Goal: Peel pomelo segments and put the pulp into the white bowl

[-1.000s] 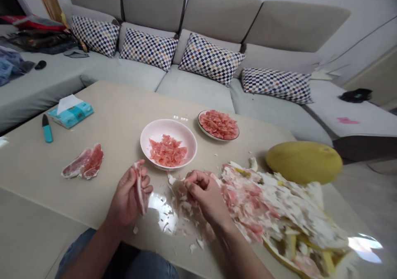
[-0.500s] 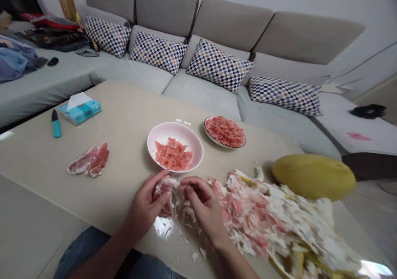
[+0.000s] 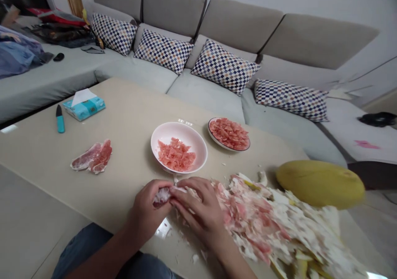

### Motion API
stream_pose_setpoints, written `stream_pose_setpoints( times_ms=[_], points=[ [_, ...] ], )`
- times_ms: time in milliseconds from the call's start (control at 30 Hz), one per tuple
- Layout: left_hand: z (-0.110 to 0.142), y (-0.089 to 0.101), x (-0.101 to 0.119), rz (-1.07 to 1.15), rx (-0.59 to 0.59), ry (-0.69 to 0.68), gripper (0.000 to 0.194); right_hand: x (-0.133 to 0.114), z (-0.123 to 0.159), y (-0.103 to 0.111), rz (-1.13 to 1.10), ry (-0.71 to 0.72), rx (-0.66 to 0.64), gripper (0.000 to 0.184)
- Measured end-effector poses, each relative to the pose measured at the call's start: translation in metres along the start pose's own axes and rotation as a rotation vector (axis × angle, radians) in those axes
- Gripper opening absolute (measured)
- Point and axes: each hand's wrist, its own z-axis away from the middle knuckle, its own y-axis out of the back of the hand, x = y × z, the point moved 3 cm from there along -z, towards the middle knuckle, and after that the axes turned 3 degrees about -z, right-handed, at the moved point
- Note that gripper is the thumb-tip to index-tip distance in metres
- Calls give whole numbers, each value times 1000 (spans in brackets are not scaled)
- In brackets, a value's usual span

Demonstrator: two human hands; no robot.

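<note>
My left hand (image 3: 147, 210) is closed round a pomelo segment (image 3: 160, 196) with white membrane, just in front of the pink bowl (image 3: 198, 144). My right hand (image 3: 198, 206) meets it, fingertips pinched on the same segment. The bowl holds peeled pink flesh (image 3: 176, 155). A second plate (image 3: 245, 147) behind it is full of the same flesh. Right of my hands lies a big heap of peel and membrane (image 3: 279, 225).
A whole yellow pomelo (image 3: 321, 183) lies at the right. Unpeeled segments (image 3: 92, 157), a teal knife (image 3: 59, 119) and a tissue pack (image 3: 83, 104) sit at the left of the beige table (image 3: 124, 105). A grey sofa with checked cushions (image 3: 223, 66) runs behind.
My hands were apart a second ago, the left one raised with the segment. They have come together on it near the bowl. The view shifted slightly left.
</note>
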Motion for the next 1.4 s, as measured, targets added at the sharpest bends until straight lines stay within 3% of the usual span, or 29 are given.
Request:
stream_pose_setpoints(
  times_ms=[167, 267, 367, 500, 567, 633, 767, 867, 933, 1067, 1167, 1233, 1300, 1400],
  points=[
    [-1, -2, 2, -108, -25, -141, 36, -3, 3, -8, 97, 44, -48, 20],
    [-1, -2, 3, -92, -29, -131, 34, -4, 4, -9, 139, 77, -31, 19],
    [-2, 0, 3, 22, -19, 5, 26, 0, 5, -1, 121, 14, 41, 17],
    [-5, 0, -3, 344, -43, 293, 29, 19, 8, 14, 4, -277, 175, 10],
    [-6, -1, -5, 407, -58, 369, 32, 26, 9, 18, -75, -385, 204, 10],
    [-7, 1, -4, 337, -43, 328, 30, 27, 7, 18, -102, -370, 183, 17],
    [-6, 3, 0, 70, -9, 56, 26, 11, 2, 6, -12, -101, 23, 34],
    [-3, 0, 2, -3, -53, -86, 35, 1, 1, -5, 79, 15, -43, 29],
    [-2, -1, 2, 2, -72, -100, 36, -2, 1, -9, 108, 48, -46, 22],
    [-5, 2, 1, 121, -52, 87, 27, 2, 3, -2, 100, 0, 34, 15],
    [-8, 5, -4, 382, -41, 309, 33, 14, 6, 17, 86, -182, 208, 14],
    [-10, 6, -6, 546, -44, 381, 39, 23, 7, 25, 39, -309, 286, 23],
    [-12, 5, -6, 680, -81, 404, 39, 28, 7, 24, -17, -380, 271, 29],
    [-12, 1, -4, 888, -168, 446, 30, 26, 3, 11, -104, -393, 158, 12]
  ],
)
